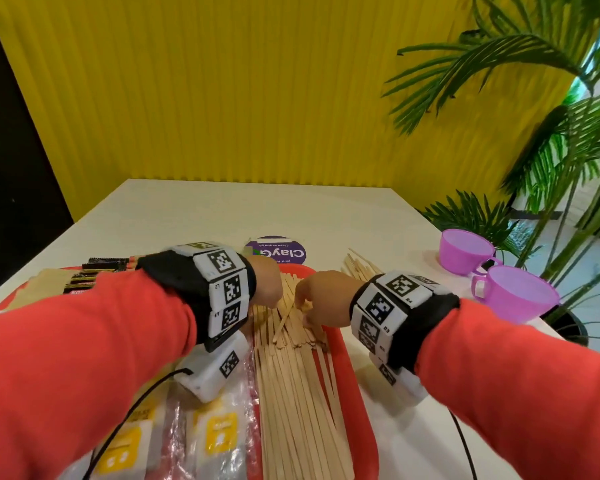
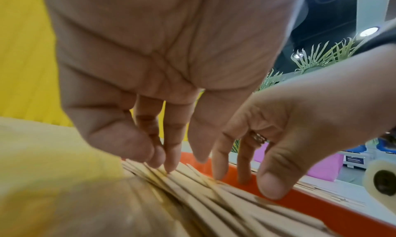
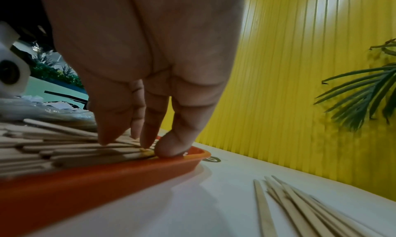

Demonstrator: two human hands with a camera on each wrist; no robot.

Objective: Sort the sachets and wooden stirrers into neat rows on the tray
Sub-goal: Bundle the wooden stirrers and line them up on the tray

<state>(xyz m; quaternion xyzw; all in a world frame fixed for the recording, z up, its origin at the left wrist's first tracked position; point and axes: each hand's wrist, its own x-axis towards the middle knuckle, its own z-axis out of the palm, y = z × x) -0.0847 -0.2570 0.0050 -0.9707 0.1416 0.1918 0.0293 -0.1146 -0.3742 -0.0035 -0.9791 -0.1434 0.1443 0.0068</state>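
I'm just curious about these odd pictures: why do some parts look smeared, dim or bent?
Head view: sharp, but the wide lens bends the table edges. Left wrist view: the wooden stirrers nearest the lens are blurred. Right wrist view: dim, the right hand in shadow, the yellow wall bright.

A ribbed bright-yellow wall [image 1: 257, 91] rises behind the pale white tabletop [image 1: 222, 209]. A green palm-like plant [image 1: 548, 109] stands at the right; round ceiling lights [image 2: 369, 31] glow overhead, apparently recessed.

Both hands' fingertips [image 2: 169, 162] touch stirrers [image 2: 193, 186] on tray [image 2: 317, 205].
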